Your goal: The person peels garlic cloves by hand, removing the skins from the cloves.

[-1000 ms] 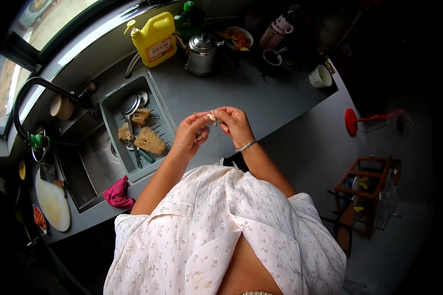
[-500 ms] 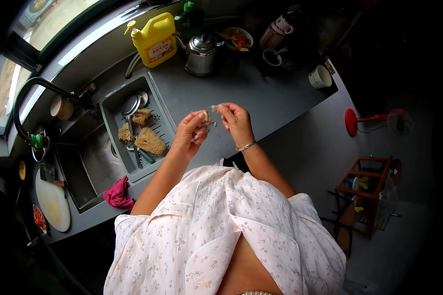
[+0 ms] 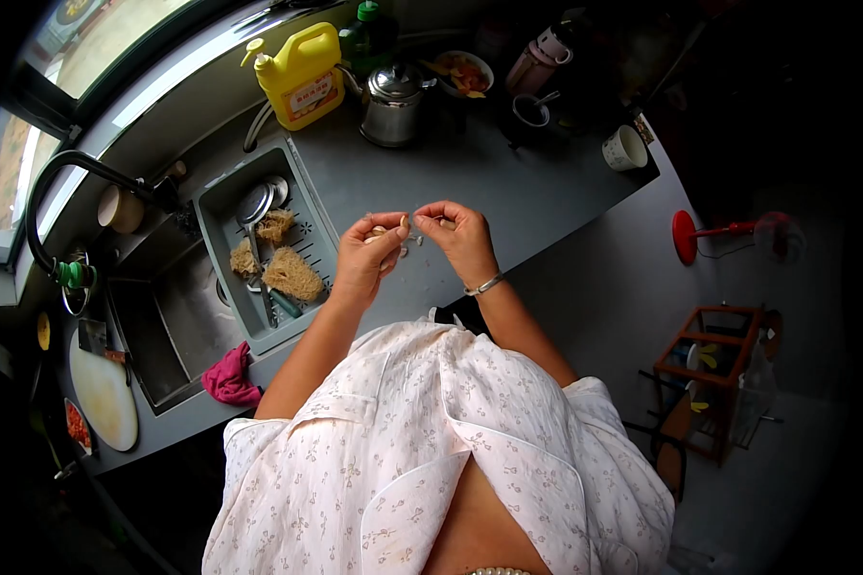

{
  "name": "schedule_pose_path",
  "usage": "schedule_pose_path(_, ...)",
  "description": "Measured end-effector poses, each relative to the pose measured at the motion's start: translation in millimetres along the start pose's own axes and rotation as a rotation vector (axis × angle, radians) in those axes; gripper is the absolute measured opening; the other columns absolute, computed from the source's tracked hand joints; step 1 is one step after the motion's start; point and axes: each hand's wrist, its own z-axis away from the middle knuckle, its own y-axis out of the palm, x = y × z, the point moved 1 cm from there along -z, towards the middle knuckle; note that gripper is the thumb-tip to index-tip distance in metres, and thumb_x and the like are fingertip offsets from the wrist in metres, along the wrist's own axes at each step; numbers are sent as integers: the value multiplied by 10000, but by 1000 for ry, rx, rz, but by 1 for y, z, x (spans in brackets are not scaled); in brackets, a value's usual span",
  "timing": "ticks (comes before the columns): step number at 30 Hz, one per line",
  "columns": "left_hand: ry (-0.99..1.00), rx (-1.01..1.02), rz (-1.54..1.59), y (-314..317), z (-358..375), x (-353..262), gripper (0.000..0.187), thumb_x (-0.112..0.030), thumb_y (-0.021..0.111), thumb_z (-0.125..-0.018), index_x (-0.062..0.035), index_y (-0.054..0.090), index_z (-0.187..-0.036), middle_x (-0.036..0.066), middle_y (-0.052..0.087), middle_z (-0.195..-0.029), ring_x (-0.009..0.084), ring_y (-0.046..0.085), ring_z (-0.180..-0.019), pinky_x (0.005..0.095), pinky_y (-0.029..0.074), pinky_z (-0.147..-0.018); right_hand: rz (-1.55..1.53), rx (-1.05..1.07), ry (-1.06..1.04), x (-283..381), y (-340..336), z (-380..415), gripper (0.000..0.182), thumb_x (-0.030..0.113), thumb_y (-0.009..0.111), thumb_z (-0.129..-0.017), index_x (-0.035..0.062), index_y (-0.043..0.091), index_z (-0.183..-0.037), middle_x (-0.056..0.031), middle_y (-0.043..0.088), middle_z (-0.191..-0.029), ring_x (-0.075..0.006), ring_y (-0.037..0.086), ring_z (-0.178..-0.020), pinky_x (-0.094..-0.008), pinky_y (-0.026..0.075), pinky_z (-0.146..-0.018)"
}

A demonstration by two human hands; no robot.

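Note:
My left hand (image 3: 362,261) is closed over the grey counter (image 3: 393,182), with small pale pieces that look like garlic cloves (image 3: 379,231) between its fingers and at its thumb tip. Close beside it on the right, my right hand (image 3: 462,240), with a silver bangle at the wrist, is pinched; a small pale bit (image 3: 447,224) shows at its fingers. The fingertips of both hands almost meet. Tiny pale scraps (image 3: 418,241) lie on the counter just below them.
Left are a grey drain tray (image 3: 305,182) with loofah sponges, a steel sink (image 3: 177,331), a pink cloth (image 3: 230,377) and a white cutting board (image 3: 104,388). Behind stand a yellow jug (image 3: 302,81), a steel kettle (image 3: 391,110) and bowls. A paper cup (image 3: 624,149) is at right.
My left hand has turned slightly, showing more of the pale pieces. My right hand's fingertips have drawn down and inward, and the whitish shred formerly at them no longer shows there.

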Motion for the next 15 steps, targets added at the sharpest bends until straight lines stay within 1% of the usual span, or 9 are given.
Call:
schedule_pose_path(3, 39, -10, -142, -4, -1, 0, 182, -58, 716, -815, -7, 654, -978, -15, 568, -706, 27, 437, -500, 171, 294, -423, -1, 58, 89, 3, 0, 1, 193, 160, 708, -833, -26, 679, -878, -29, 682, -775, -63, 598, -660, -182, 473, -604)
schedule_pose_path(5, 62, -8, -229, -6, -2, -1, 162, -39, 710, -816, -6, 662, -968, -9, 579, -737, 30, 456, -521, 174, 315, -438, -36, 83, 184, 5, -1, 2, 211, 191, 716, -828, -15, 692, -865, -19, 662, -734, -44, 553, -589, -171, 433, -535)
schedule_pose_path(6, 211, 10, -398, -6, -3, -2, 152, -13, 701, -813, -7, 666, -961, 8, 597, -793, 43, 483, -552, 181, 351, -463, -36, 83, 185, 6, -3, 2, 211, 191, 716, -828, -15, 692, -865, -19, 662, -734, -44, 553, -589, -171, 433, -535)
schedule_pose_path(7, 361, 27, -566, -5, -3, -3, 147, 12, 692, -809, -7, 671, -953, 25, 614, -848, 56, 511, -582, 189, 386, -488, -90, 123, 265, 7, -5, 2, 210, 194, 719, -825, -10, 693, -868, -10, 645, -708, -33, 509, -545, -166, 384, -488)
schedule_pose_path(8, 361, 27, -565, -7, -3, -5, 147, 12, 692, -809, -7, 671, -953, 25, 614, -848, 56, 511, -582, 189, 386, -488, -144, 164, 345, 7, -6, 2, 210, 197, 722, -821, -5, 693, -870, -1, 628, -682, -21, 465, -500, -161, 336, -441)
schedule_pose_path(9, 480, 69, -691, -7, -3, -8, 148, 28, 687, -802, -11, 670, -943, 38, 619, -894, 73, 542, -620, 198, 418, -516, -144, 165, 346, 7, -7, 3, 210, 197, 722, -821, -5, 693, -870, -1, 628, -682, -21, 465, -500, -161, 336, -441)
schedule_pose_path(10, 600, 110, -816, -7, -2, -11, 151, 44, 683, -794, -14, 670, -933, 52, 624, -940, 90, 573, -658, 207, 450, -544, -192, 183, 387, 7, -8, 5, 207, 189, 720, -820, -7, 688, -877, 4, 616, -674, -15, 424, -475, -164, 289, -418)
schedule_pose_path(11, 600, 109, -816, -5, 0, -14, 151, 44, 683, -794, -14, 670, -933, 52, 624, -940, 90, 573, -658, 207, 450, -544, -241, 202, 428, 6, -8, 5, 204, 180, 719, -820, -10, 684, -883, 8, 604, -666, -10, 383, -449, -166, 243, -396)
schedule_pose_path(15, 653, 136, -989, 5, 8, -25, 136, 30, 682, -790, -32, 661, -910, 77, 628, -930, 165, 647, -716, 260, 519, -599, -306, 221, 475, 1, -10, 5, 201, 161, 703, -829, -24, 669, -896, -4, 616, -698, -9, 391, -448, -161, 239, -390)
